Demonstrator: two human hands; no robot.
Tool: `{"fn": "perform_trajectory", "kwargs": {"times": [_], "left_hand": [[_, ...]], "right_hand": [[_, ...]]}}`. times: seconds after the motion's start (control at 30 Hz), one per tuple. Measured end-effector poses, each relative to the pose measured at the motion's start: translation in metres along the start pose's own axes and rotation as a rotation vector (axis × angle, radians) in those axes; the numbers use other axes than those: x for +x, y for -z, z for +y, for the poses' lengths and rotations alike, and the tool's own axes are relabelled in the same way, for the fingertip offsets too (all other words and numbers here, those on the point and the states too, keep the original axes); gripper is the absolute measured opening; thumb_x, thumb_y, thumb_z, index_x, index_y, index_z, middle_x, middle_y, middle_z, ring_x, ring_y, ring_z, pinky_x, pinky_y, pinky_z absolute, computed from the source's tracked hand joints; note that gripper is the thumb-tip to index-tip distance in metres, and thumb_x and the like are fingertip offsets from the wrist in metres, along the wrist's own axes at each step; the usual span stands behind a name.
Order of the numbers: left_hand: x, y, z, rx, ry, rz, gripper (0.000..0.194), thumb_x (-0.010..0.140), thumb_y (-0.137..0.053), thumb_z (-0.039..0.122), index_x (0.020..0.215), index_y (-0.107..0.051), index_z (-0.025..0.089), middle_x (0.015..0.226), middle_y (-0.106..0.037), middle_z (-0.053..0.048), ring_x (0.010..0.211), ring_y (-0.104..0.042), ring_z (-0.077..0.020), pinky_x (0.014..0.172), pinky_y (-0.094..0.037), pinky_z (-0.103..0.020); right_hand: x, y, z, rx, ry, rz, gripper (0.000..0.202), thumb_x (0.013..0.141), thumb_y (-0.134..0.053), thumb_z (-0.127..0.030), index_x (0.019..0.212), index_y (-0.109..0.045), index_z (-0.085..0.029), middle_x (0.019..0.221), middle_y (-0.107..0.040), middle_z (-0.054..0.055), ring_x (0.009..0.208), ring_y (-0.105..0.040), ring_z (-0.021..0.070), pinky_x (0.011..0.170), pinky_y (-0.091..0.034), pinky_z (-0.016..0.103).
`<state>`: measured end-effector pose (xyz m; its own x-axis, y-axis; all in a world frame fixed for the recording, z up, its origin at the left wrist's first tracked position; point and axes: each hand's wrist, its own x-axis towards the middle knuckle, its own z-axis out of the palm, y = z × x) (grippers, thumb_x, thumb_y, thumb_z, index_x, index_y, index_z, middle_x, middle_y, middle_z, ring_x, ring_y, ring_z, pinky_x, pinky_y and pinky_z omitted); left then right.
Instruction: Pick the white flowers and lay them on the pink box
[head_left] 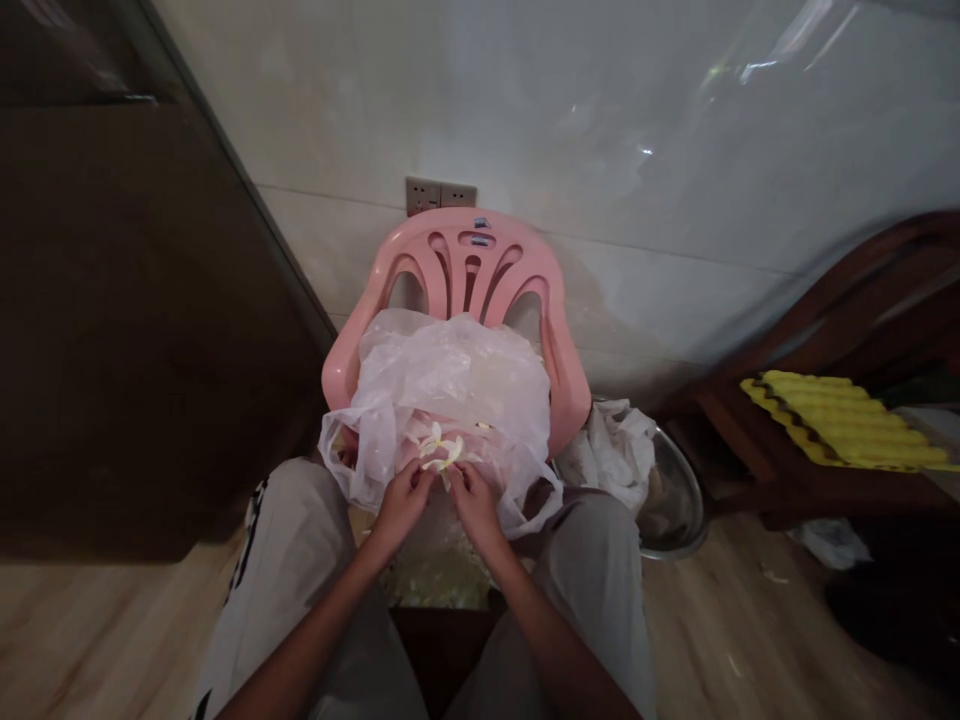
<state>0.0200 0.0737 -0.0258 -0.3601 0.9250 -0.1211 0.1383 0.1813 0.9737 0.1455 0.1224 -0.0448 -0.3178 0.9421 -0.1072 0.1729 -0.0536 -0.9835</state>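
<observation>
A translucent white plastic bag [465, 365] lies spread open over the seat of a pink plastic chair [566, 375]. Just above the bag's near part, my left hand [407, 492] and my right hand [474, 498] are close together with fingers pinched. Between their fingertips is a pale yellow-white, petal-like piece [451, 455]; its exact kind is too small to make out. More pale slivers lie just beyond in the bag. Below my hands, between my knees, is a container with pale greenish bits [435, 582], blurred and dim.
A metal basin [679, 515] with a crumpled white bag [616, 450] stands right of the chair. Farther right, a yellow bumpy tray [844, 420] rests on a dark wooden chair [739, 425]. A dark cabinet [135, 330] stands left. A wall socket [441, 195] is behind.
</observation>
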Motion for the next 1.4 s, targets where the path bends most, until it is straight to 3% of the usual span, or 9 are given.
{"fn": "perform_trajectory", "kwargs": {"times": [0.13, 0.27, 0.4, 0.67, 0.87, 1.0, 1.13, 1.4], "left_hand": [[0.001, 0.0, 0.002, -0.033, -0.01, -0.004, 0.029, 0.087, -0.05, 0.048, 0.073, -0.05, 0.022, 0.054, -0.044, 0.007, 0.05, -0.044, -0.0127, 0.051, -0.034, -0.024], [-0.001, 0.001, 0.005, -0.024, -0.032, -0.036, 0.029, 0.086, -0.05, 0.047, 0.072, -0.05, 0.022, 0.055, -0.045, 0.007, 0.051, -0.045, -0.0129, 0.052, -0.034, -0.024], [-0.001, 0.006, 0.005, 0.099, -0.07, 0.015, 0.028, 0.084, -0.054, 0.046, 0.071, -0.055, 0.021, 0.057, -0.05, 0.005, 0.058, -0.049, -0.0147, 0.057, -0.035, -0.024], [0.006, 0.011, -0.001, 0.088, 0.012, 0.033, 0.036, 0.081, -0.054, 0.054, 0.074, -0.06, 0.019, 0.062, -0.053, 0.003, 0.06, -0.051, -0.0163, 0.056, -0.037, -0.025], [0.003, 0.007, 0.002, 0.069, 0.033, 0.004, 0.036, 0.083, -0.052, 0.054, 0.07, -0.055, 0.02, 0.057, -0.047, 0.005, 0.056, -0.048, -0.0149, 0.054, -0.036, -0.025], [0.002, 0.003, -0.002, 0.038, 0.009, -0.058, 0.039, 0.085, -0.05, 0.054, 0.067, -0.055, 0.02, 0.057, -0.047, 0.004, 0.055, -0.047, -0.0143, 0.054, -0.036, -0.025], [0.003, -0.004, -0.008, -0.031, 0.033, -0.124, 0.04, 0.084, -0.05, 0.056, 0.066, -0.051, 0.02, 0.058, -0.046, 0.005, 0.053, -0.045, -0.0131, 0.051, -0.037, -0.025], [0.005, -0.006, -0.01, -0.087, 0.025, -0.091, 0.041, 0.084, -0.05, 0.061, 0.07, -0.048, 0.022, 0.058, -0.05, 0.005, 0.055, -0.048, -0.0138, 0.054, -0.04, -0.026]], "right_hand": [[-0.001, 0.0, -0.003, 0.096, -0.1, -0.09, 0.039, 0.088, -0.048, -0.058, 0.074, -0.053, -0.022, 0.048, -0.041, -0.008, 0.039, -0.038, 0.0105, 0.038, -0.031, 0.023], [0.001, 0.005, -0.001, 0.089, -0.086, -0.079, 0.044, 0.088, -0.045, -0.062, 0.069, -0.048, -0.023, 0.043, -0.036, -0.01, 0.034, -0.035, 0.0091, 0.036, -0.027, 0.023], [0.006, 0.011, 0.004, 0.098, -0.089, -0.113, 0.042, 0.087, -0.047, -0.061, 0.071, -0.05, -0.022, 0.042, -0.035, -0.011, 0.032, -0.036, 0.0091, 0.034, -0.026, 0.022], [0.007, 0.024, -0.011, 0.157, -0.062, -0.356, 0.039, 0.088, -0.049, -0.058, 0.091, -0.06, -0.02, 0.053, -0.047, -0.008, 0.041, -0.043, 0.0099, 0.042, -0.031, 0.022], [0.005, 0.033, -0.017, 0.139, -0.002, -0.42, 0.038, 0.09, -0.05, -0.055, 0.094, -0.064, -0.02, 0.062, -0.052, -0.004, 0.051, -0.047, 0.0108, 0.047, -0.034, 0.022], [0.006, 0.029, -0.014, 0.109, 0.008, -0.418, 0.041, 0.089, -0.049, -0.059, 0.081, -0.061, -0.021, 0.058, -0.05, -0.004, 0.05, -0.046, 0.0112, 0.047, -0.034, 0.023], [0.007, 0.016, -0.006, 0.075, 0.009, -0.333, 0.048, 0.087, -0.047, -0.066, 0.067, -0.051, -0.022, 0.054, -0.047, -0.005, 0.047, -0.043, 0.0109, 0.047, -0.035, 0.024], [0.01, 0.0, 0.006, 0.17, -0.067, -0.281, 0.044, 0.087, -0.042, -0.065, 0.07, -0.048, -0.024, 0.051, -0.047, -0.005, 0.045, -0.044, 0.0124, 0.045, -0.036, 0.025]]}}
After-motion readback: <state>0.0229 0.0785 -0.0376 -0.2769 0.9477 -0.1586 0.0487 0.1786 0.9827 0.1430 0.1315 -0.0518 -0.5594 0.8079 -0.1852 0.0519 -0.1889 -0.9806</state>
